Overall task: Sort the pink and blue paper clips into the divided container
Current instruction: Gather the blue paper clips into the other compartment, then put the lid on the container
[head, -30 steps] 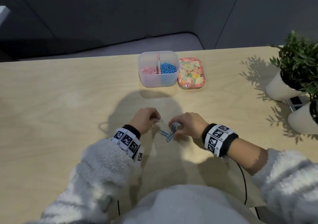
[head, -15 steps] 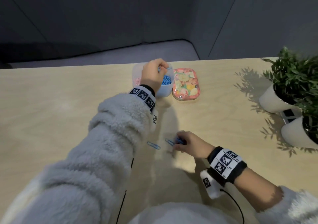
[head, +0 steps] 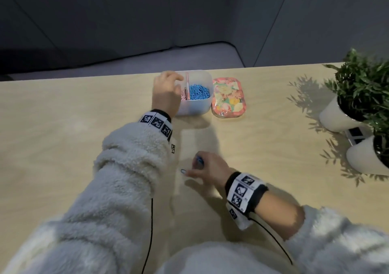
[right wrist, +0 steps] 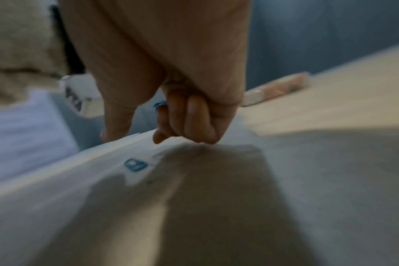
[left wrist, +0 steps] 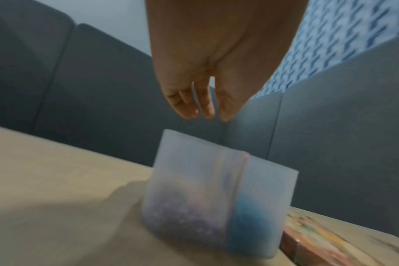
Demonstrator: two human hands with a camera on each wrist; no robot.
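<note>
The translucent divided container (head: pixel 194 108) stands at the table's far edge, with pink clips (head: pixel 183 94) left of its divider and blue clips (head: pixel 199 91) on the right. My left hand (head: pixel 176 80) hovers over the pink side; in the left wrist view that hand (left wrist: pixel 205 115) hangs above the container (left wrist: pixel 216 194) with relaxed fingers, holding nothing. Nearer me, my right hand (head: pixel 194 167) rests on the table with blue clips (head: pixel 199 160) held in its curled fingers (right wrist: pixel 194 122). One loose blue clip (head: pixel 183 171) (right wrist: pixel 136 164) lies just beside its thumb.
A floral lid (head: pixel 228 97) lies right of the container. Two white plant pots (head: pixel 336 116) (head: pixel 366 158) with leafy plants stand at the right edge, a small marker card (head: pixel 355 136) between them. Black cables run from both wrists toward me.
My left hand shifted from over the blue side to the pink side and its fingers loosened. My right hand moved left toward the loose blue clip, keeping its clips.
</note>
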